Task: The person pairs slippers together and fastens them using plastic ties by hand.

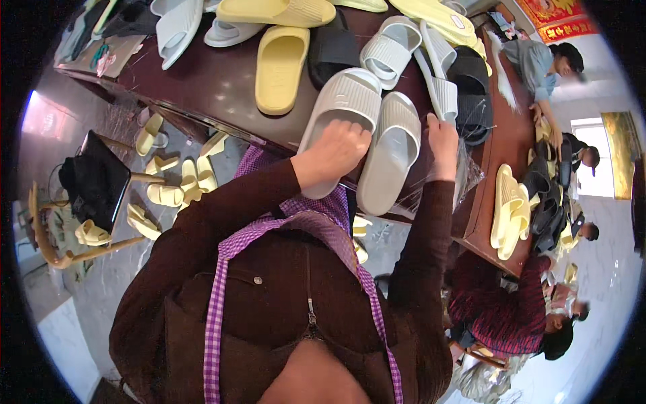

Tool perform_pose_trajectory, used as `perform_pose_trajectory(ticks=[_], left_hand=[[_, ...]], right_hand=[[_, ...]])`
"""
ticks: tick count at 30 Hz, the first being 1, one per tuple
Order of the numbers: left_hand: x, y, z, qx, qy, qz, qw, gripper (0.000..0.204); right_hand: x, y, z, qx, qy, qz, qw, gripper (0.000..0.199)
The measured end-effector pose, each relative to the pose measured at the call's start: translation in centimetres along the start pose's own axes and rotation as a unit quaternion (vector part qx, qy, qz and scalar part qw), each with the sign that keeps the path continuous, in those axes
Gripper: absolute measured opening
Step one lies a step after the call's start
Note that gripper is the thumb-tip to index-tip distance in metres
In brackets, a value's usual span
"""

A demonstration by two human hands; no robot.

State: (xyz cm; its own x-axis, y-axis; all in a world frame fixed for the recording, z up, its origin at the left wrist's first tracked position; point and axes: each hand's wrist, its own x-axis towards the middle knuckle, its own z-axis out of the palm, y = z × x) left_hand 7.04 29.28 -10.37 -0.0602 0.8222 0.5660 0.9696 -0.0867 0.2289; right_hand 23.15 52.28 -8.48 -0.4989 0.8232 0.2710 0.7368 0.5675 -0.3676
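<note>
A dark table (202, 81) crowded with slides crossed the top of the frame. At far left, black cloth (94, 182) hung over a wooden chair (108, 249); yellow slides (165, 195) littered the floor nearby.

Near the centre, the left hand (342, 151) rested at the left slide (343, 94) of a grey pair, its fingers curled together at the strap's opening. The right slide (387, 178) lay just beside it, heels pointing toward the lower frame. Right of the pair, the right hand (442, 138) was closed, thumb against fingers, at the lower end of a 3rd grey slide (444, 97). Clear plastic (470, 176) hung by that wrist. At far right, 1 person in blue (531, 64) and 1 in stripes (505, 303) sat or leaned beside more slides.

The step in hand seemed to be handling the pair with both hands; the next move probably called for keeping the soles aligned and the film untangled.

The left fingertips were hidden, so I couldn't tell what they gripped, nor whether the right ones pinched slide or plastic. The topmost slides were cut off.
</note>
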Motion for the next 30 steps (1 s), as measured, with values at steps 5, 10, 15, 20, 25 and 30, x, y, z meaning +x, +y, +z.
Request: perform_pose_trajectory(ticks=[5,10,15,20,25,30], left_hand=[[0.1,-1.5,0.2,-0.017,0.02,0.035,0.999,0.006],[-0.1,-2.8,0.9,-0.038,0.009,0.055,0.998,0.006],[0.1,-3.4,1.5,-0.054,-0.018,0.054,0.997,0.007],[0.2,-3.6,1.9,-0.081,-0.032,0.042,0.995,0.008],[0.1,-4.0,2.1,-0.092,-0.02,0.057,0.994,0.01],[0.3,-4.0,1.7,-0.092,-0.009,0.068,0.993,0.01]], right_hand=[[2.7,1.0,2.5,0.02,-0.064,-0.008,0.998,0.033],[3.2,0.5,3.8,0.052,-0.055,-0.021,0.997,0.028],[3.2,-0.4,3.7,0.05,-0.056,-0.009,0.997,0.026],[4.0,-3.7,3.1,0.138,0.013,-0.068,0.988,0.02],[5.0,-9.3,4.7,0.363,-0.126,-0.097,0.918,0.01],[4.8,-12.5,6.6,0.321,-0.21,-0.089,0.919,0.01]])
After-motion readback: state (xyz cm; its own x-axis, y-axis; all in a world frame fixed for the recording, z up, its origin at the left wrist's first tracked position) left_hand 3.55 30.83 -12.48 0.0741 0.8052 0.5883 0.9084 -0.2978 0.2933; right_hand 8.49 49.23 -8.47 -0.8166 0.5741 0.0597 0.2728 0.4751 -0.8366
